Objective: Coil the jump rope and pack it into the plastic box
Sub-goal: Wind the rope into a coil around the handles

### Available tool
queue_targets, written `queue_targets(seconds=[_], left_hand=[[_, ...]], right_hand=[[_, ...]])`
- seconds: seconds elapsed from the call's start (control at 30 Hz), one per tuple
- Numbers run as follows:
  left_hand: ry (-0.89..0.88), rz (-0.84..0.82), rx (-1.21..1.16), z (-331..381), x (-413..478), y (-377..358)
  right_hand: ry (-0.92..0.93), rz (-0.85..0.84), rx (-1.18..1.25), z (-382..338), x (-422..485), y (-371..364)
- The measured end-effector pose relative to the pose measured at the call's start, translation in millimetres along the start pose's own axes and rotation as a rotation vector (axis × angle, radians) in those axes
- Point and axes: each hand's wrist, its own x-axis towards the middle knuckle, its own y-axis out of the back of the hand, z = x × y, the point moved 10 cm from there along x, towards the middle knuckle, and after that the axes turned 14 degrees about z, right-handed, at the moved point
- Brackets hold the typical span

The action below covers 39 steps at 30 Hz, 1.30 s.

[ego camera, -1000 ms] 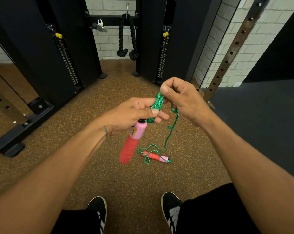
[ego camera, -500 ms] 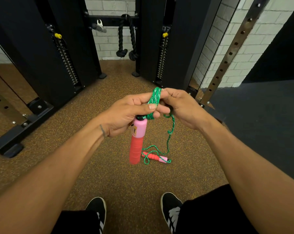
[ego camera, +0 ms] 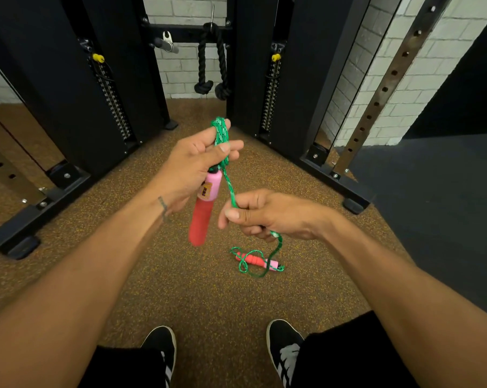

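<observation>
Speckled gym floor (ego camera: 124,275) lies below; left hand (ego camera: 192,166) pinches green rope coils (ego camera: 221,133) above a hanging pink handle (ego camera: 204,208), right hand (ego camera: 267,217) closed around the strand running down to the second handle (ego camera: 257,260) on the floor.

Speckled brown floor (ego camera: 208,298) carries second handle (ego camera: 257,260), rope loops (ego camera: 243,266).

The left hand (ego camera: 193,166) is raised at centre, holding the coiled green braided jump rope (ego camera: 220,135) above the pink-and-red foam handle (ego camera: 204,208) that hangs below it; the right hand (ego camera: 267,217) sits lower and to the right, pinching the strand running down from the coil. Below that hand, the second pink-and-red handle (ego camera: 257,260) lies on the speckled brown rubber floor (ego camera: 208,298), ahead of the two black-and-white shoes (ego camera: 285,345); black weight-stack machine columns (ego camera: 68,88) stand behind on both sides.
</observation>
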Motion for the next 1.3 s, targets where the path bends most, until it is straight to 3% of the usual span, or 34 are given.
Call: queue_targets(seconds=[0.17, 0.23, 0.37, 0.47, 0.57, 0.73, 0.97, 1.17, 1.3], left_hand=[[-0.003, -0.102, 0.321, -21.6, -7.9, -13.9], [-0.015, -0.128, 0.385, -29.0, -15.4, -24.7], [-0.042, -0.233, 0.456, -37.5, -26.6, -43.3], [0.063, -0.287, 0.285, -36.2, -33.9, -53.7], [0.157, -0.348, 0.164, -34.7, -39.8, -63.6], [0.116, -0.604, 0.241, -29.1, -62.8, -80.1], [0.129, -0.544, 0.065, -15.2, -54.8, -68.4], [0.167, -0.509, -0.050, -11.0, -52.3, -66.9], [0.145, -0.403, -0.121, -4.5, -40.5, -53.4]], right_hand=[[0.251, 0.128, -0.552, -29.7, -7.3, 17.2], [0.279, 0.148, -0.666, -32.0, -8.2, 20.6], [0.209, 0.190, -0.377, -30.5, -12.5, 34.5], [0.230, 0.312, -0.191, -39.0, -21.7, 64.5], [0.294, 0.410, -0.144, -40.9, -24.7, 89.4], [0.307, 0.441, -0.084, -31.2, -13.5, 96.0], [0.277, 0.667, -0.137, -24.2, -17.4, 130.4], [0.137, 0.569, -0.121, 4.1, 0.8, 119.0], [0.029, 0.478, 0.152, 17.4, 6.2, 110.8]])
